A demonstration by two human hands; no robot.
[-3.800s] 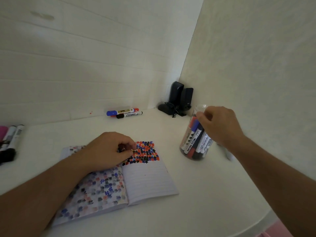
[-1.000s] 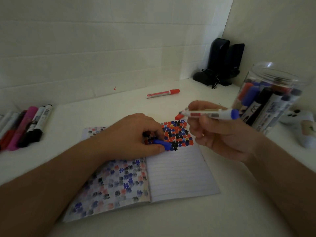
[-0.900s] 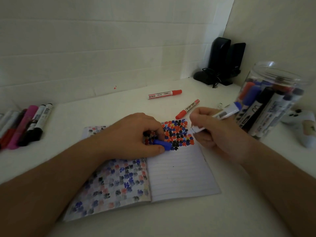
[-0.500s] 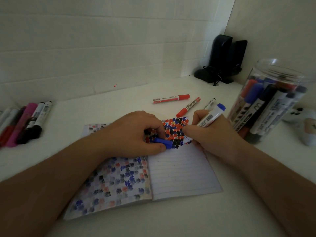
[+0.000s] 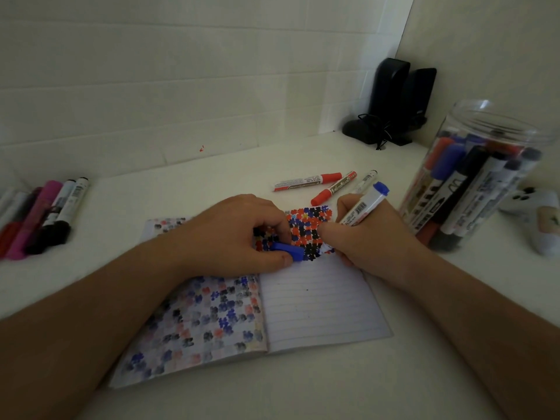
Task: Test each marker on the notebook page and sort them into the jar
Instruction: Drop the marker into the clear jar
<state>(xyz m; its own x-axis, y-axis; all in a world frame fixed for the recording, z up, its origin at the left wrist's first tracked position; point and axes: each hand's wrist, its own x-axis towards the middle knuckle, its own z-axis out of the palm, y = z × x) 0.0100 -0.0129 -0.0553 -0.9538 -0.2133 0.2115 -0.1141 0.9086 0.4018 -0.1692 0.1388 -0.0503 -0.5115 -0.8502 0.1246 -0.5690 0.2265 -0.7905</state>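
Blue-capped marker (image 5: 362, 207) in our right hand (image 5: 366, 237) grip slants tip-down onto the notebook (image 5: 318, 298). Our left hand (image 5: 233, 234) pinches its blue cap (image 5: 288, 251) just beside; the jar (image 5: 478, 174) stands to the right, nearer our right hand.

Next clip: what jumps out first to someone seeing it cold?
The notebook lies open at centre, its patch of red, blue and black blots between both hands. The right hand holds a blue marker to the page. A clear jar of markers stands at right.
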